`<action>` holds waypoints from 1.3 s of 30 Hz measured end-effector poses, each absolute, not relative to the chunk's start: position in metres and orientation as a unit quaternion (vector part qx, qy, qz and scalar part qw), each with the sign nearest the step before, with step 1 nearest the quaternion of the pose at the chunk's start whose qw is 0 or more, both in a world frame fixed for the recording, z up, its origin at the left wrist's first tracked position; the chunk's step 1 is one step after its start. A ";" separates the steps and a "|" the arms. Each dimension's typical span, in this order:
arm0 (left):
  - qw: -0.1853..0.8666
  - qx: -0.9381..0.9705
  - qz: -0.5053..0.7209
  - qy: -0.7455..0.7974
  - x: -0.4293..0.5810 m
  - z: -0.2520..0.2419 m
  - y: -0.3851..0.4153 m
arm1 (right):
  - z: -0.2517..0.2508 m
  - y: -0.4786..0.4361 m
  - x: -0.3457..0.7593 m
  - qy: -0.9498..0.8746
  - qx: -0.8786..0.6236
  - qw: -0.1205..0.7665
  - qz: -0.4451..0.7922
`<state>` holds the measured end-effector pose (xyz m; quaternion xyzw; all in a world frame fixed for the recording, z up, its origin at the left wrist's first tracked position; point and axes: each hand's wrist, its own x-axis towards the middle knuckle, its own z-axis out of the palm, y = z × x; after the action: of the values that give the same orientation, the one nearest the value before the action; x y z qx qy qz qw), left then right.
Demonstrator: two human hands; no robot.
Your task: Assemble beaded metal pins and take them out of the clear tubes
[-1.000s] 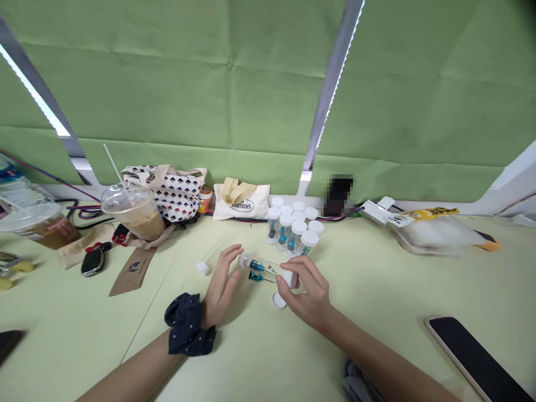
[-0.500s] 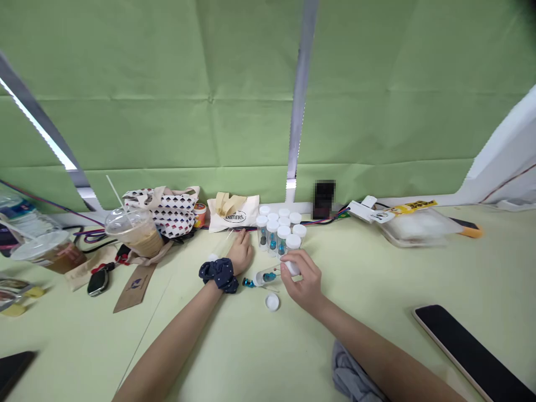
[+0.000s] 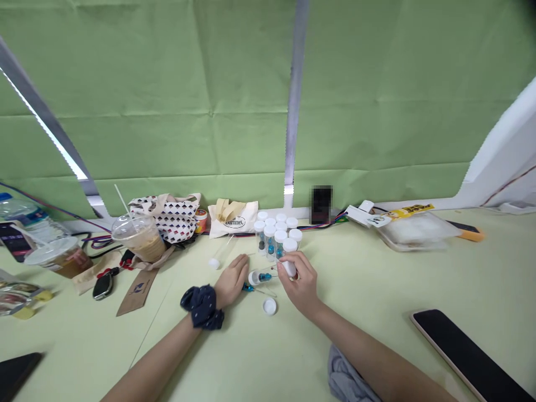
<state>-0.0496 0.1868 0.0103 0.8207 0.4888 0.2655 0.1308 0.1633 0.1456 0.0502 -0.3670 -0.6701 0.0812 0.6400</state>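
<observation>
Pinching a clear tube (image 3: 253,278) by its white cap (image 3: 289,269) with the thumb and fingers of the right hand (image 3: 299,283), blue parts inside, cap half covered. Holding the left hand (image 3: 233,280) open, fingers stretched, palm hidden; impossible to tell whether touching the half-hidden blue piece (image 3: 248,288) beside it. Just nearer on the worktop (image 3: 234,357), a loose white lid (image 3: 269,306). Beyond, over to capped tubes (image 3: 276,234) standing clustered, rear ones masked. Behind, reading "Barnnet" on a cream pouch (image 3: 247,215); too small, the print on a yellow strip (image 3: 412,211). Far right, cut off, a phone (image 3: 469,357).
</observation>
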 end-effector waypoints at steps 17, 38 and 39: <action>0.319 0.693 0.398 0.509 -0.061 0.025 0.096 | 0.040 0.136 0.143 -0.547 -0.399 0.525 0.516; 0.424 0.445 0.523 0.590 -0.077 0.023 0.112 | 0.041 0.134 0.147 -0.836 -0.263 0.460 0.141; 0.420 0.434 0.533 0.593 -0.081 0.022 0.114 | 0.042 0.137 0.149 -0.841 -0.258 0.454 0.140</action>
<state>-0.0807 0.1140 0.0224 0.4339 0.5926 0.5328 0.4203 0.1493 0.1368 0.0419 -0.2580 -0.8410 0.1402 0.4544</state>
